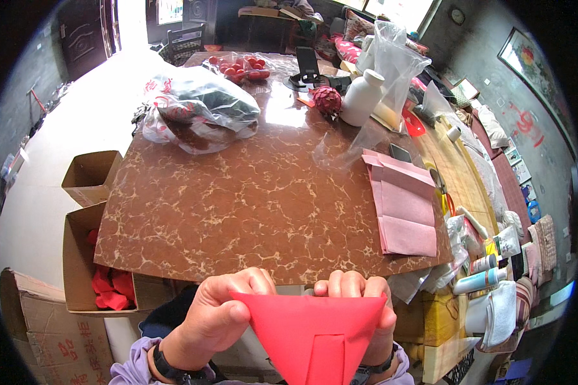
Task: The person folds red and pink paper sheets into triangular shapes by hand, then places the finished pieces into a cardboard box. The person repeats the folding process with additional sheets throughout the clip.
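Observation:
My left hand (221, 308) pinches the upper left corner of a folded red piece of paper or fabric (289, 327). On the other side, my right hand (371, 301) grips its upper right corner, some fingers hidden behind it. The red piece is held up in front of the table's near edge, tapering downward, with a narrow flap on its face; its lower tip runs out of view. Folded pink sheets (404, 211) lie on the right of the brown marble-patterned table (250, 202).
A cardboard box (72, 269) with red pieces (113, 288) stands left of the table, near a smaller box (92, 178). Plastic bags (202, 106), tomatoes (241, 67), a dragon fruit (326, 100) and a white bottle (363, 98) occupy the far side. Scissors (444, 190) lie at right.

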Action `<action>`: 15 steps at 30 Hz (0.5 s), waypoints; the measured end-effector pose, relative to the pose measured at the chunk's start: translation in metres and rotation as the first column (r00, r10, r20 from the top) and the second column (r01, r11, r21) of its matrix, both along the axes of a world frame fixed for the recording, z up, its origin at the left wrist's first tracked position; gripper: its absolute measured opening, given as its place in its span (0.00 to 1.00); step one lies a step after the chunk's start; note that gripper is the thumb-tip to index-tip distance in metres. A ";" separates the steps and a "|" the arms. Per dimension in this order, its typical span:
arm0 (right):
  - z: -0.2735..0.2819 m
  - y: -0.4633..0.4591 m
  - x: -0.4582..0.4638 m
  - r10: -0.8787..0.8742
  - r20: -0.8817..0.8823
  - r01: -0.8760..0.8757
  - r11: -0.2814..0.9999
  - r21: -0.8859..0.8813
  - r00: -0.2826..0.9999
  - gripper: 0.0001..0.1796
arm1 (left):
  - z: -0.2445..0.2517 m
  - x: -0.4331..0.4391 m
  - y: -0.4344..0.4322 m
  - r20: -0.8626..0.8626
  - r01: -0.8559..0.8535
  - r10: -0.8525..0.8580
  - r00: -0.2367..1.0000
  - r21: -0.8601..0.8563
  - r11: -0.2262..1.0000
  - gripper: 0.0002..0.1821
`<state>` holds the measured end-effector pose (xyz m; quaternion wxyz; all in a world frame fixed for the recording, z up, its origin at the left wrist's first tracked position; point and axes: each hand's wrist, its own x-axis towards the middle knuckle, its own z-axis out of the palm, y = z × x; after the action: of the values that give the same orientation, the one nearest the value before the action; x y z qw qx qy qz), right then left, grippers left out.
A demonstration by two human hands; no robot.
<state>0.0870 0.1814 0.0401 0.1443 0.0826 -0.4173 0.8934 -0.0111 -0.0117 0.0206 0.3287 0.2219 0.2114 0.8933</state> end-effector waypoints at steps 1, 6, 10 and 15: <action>0.000 -0.001 0.000 -0.006 -0.001 0.006 1.000 0.006 1.000 0.20 | 0.000 0.000 0.000 0.004 0.009 -0.009 1.000 0.017 1.000 0.12; 0.002 -0.005 0.001 -0.039 0.014 0.039 0.999 0.030 0.999 0.21 | 0.001 -0.001 -0.001 -0.060 -0.032 0.029 0.998 -0.048 0.998 0.13; 0.003 -0.005 0.000 -0.037 0.016 0.037 0.999 0.026 0.999 0.21 | 0.002 -0.001 -0.001 -0.080 -0.022 0.017 0.997 -0.060 0.998 0.14; 0.002 -0.004 -0.002 -0.028 0.001 0.028 0.999 0.043 1.000 0.22 | 0.002 -0.001 -0.001 -0.047 -0.022 0.021 0.999 -0.008 1.000 0.13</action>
<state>0.0855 0.1774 0.0421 0.1545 0.0791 -0.4375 0.8823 -0.0116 -0.0126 0.0225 0.3150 0.2393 0.2252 0.8904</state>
